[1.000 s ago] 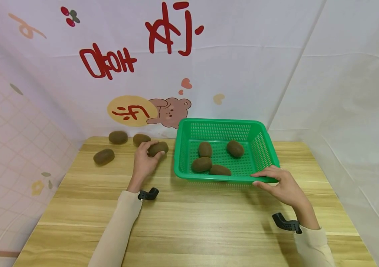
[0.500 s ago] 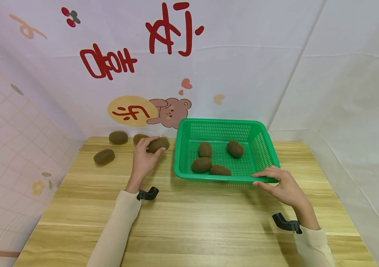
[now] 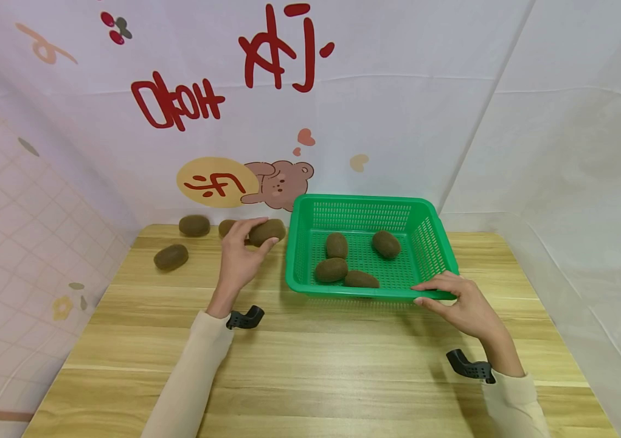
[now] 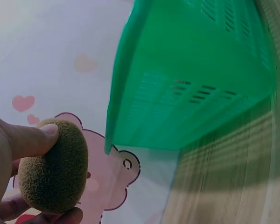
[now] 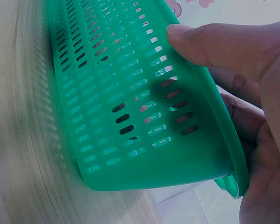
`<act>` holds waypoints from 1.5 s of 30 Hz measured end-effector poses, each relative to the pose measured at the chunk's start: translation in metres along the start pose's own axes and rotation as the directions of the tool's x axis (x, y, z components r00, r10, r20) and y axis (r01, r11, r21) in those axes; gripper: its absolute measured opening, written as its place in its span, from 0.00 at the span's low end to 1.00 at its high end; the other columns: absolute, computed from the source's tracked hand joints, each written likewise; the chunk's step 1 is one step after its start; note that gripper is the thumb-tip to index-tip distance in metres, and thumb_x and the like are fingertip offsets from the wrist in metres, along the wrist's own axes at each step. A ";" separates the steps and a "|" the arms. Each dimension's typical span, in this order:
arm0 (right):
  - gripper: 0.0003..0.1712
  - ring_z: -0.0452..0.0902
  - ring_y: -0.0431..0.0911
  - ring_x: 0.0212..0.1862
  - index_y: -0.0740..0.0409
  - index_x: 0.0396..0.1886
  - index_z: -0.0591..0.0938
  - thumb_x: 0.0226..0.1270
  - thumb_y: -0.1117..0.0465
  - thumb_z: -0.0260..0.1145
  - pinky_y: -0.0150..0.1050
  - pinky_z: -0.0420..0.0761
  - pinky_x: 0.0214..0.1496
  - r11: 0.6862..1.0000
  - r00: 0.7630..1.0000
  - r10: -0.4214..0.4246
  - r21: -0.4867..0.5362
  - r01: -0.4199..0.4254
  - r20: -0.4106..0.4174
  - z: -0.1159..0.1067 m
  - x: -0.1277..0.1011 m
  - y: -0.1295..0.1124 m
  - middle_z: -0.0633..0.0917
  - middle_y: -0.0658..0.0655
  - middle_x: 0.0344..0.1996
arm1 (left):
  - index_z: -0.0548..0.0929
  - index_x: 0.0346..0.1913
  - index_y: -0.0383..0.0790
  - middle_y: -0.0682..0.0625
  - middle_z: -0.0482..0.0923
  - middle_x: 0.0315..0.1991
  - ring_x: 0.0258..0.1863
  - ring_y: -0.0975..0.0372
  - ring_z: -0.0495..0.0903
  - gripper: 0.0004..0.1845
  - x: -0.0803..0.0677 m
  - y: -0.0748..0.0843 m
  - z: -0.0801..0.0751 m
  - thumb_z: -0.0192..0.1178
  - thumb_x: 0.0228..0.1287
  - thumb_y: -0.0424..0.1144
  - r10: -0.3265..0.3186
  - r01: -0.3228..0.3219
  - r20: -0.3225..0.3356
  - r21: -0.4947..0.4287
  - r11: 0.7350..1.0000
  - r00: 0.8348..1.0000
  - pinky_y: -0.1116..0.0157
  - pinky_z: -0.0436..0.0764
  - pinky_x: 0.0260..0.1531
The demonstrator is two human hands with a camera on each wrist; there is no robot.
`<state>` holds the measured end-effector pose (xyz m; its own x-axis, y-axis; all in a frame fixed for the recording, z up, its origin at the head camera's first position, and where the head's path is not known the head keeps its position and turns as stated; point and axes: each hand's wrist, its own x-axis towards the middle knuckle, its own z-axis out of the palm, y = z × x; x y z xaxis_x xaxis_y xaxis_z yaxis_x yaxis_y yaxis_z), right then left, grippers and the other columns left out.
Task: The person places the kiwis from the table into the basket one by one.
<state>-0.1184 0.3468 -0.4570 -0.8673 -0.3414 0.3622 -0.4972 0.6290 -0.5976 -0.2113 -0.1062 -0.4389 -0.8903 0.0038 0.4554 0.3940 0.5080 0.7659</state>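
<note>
Between thumb and fingers, my left hand grips a brown fuzzy kiwi, lifted off the table just left of the green plastic basket. The left wrist view shows that kiwi apart from the basket's side. My right hand pinches the basket's rim near its front right corner; in the right wrist view the thumb lies on the outer wall with the fingers over the rim. Several kiwis lie in the basket, among them one kiwi at the right and another at the front left.
On the wooden table, one kiwi lies at the back left and another kiwi in front of it. A third kiwi is partly hidden behind my left hand. A printed cloth wall stands right behind the basket.
My left hand has raised the kiwi from the table and shifted it slightly right, nearer the basket. The right hand and the basket have stayed in place.
</note>
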 end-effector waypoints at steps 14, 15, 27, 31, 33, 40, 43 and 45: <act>0.22 0.78 0.44 0.39 0.39 0.44 0.91 0.51 0.68 0.82 0.33 0.77 0.40 1.000 1.000 0.005 -0.002 -0.005 -0.010 0.000 -0.001 0.001 0.85 0.38 0.35 | 0.85 0.59 0.43 0.43 0.82 0.54 0.51 0.53 0.79 0.23 0.003 0.025 0.013 0.75 0.61 0.39 0.064 -0.062 0.040 -0.051 0.997 0.997 0.56 0.79 0.45; 0.22 0.78 0.43 0.40 0.39 0.44 0.91 0.51 0.68 0.82 0.33 0.77 0.40 1.000 1.000 0.005 -0.003 -0.005 -0.010 0.000 -0.001 0.001 0.85 0.38 0.35 | 0.85 0.59 0.44 0.44 0.82 0.54 0.51 0.53 0.79 0.23 0.002 0.026 0.014 0.75 0.60 0.39 0.068 -0.065 0.043 -0.057 0.996 0.997 0.55 0.79 0.45; 0.21 0.78 0.44 0.40 0.39 0.45 0.91 0.54 0.66 0.81 0.33 0.77 0.40 1.000 1.000 0.001 0.005 -0.001 -0.004 0.000 -0.001 0.003 0.87 0.44 0.35 | 0.84 0.61 0.44 0.44 0.80 0.54 0.50 0.54 0.79 0.23 0.003 0.039 0.028 0.74 0.62 0.40 0.094 -0.084 0.126 -0.082 0.993 0.988 0.51 0.82 0.44; 0.21 0.78 0.44 0.40 0.39 0.45 0.91 0.53 0.66 0.81 0.33 0.77 0.40 1.000 1.000 -0.006 0.008 0.006 -0.003 0.000 -0.001 0.003 0.87 0.44 0.35 | 0.84 0.61 0.43 0.43 0.80 0.54 0.50 0.53 0.79 0.23 0.004 0.041 0.032 0.74 0.62 0.39 0.122 -0.113 0.133 -0.073 0.991 0.984 0.49 0.82 0.44; 0.21 0.77 0.44 0.40 0.39 0.45 0.91 0.54 0.66 0.81 0.32 0.76 0.40 1.000 1.000 -0.010 0.005 0.010 -0.002 0.000 0.000 0.003 0.87 0.44 0.35 | 0.84 0.61 0.42 0.43 0.80 0.55 0.50 0.53 0.79 0.23 0.004 0.042 0.034 0.74 0.63 0.40 0.130 -0.122 0.137 -0.067 0.990 0.982 0.49 0.82 0.45; 0.17 0.76 0.37 0.39 0.49 0.44 0.92 0.54 0.67 0.81 0.29 0.74 0.39 1.000 1.000 -0.009 0.010 0.009 0.002 0.000 0.000 0.003 0.85 0.39 0.36 | 0.82 0.62 0.41 0.42 0.78 0.56 0.52 0.52 0.80 0.22 0.005 0.043 0.035 0.70 0.67 0.39 0.111 -0.100 0.141 -0.081 0.992 0.984 0.49 0.86 0.49; 0.16 0.76 0.39 0.39 0.51 0.43 0.92 0.54 0.67 0.81 0.28 0.74 0.39 1.000 1.000 -0.014 0.011 0.014 -0.003 0.000 0.000 0.003 0.85 0.38 0.36 | 0.82 0.63 0.41 0.40 0.78 0.57 0.53 0.50 0.80 0.22 0.006 0.042 0.033 0.70 0.67 0.39 0.099 -0.088 0.141 -0.083 0.993 0.985 0.48 0.86 0.49; 0.17 0.76 0.39 0.39 0.50 0.44 0.92 0.54 0.67 0.81 0.28 0.74 0.39 1.000 1.000 -0.013 0.014 0.013 -0.004 0.000 0.000 0.003 0.85 0.38 0.36 | 0.82 0.63 0.41 0.40 0.78 0.57 0.54 0.49 0.80 0.22 0.006 0.042 0.030 0.70 0.67 0.40 0.088 -0.077 0.141 -0.085 0.993 0.986 0.47 0.85 0.50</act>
<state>-0.1202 0.3485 -0.4582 -0.8608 -0.3468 0.3725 -0.5085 0.6146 -0.6030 -0.2070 -0.0587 -0.4182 -0.8752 0.1703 0.4528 0.4794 0.4307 0.7647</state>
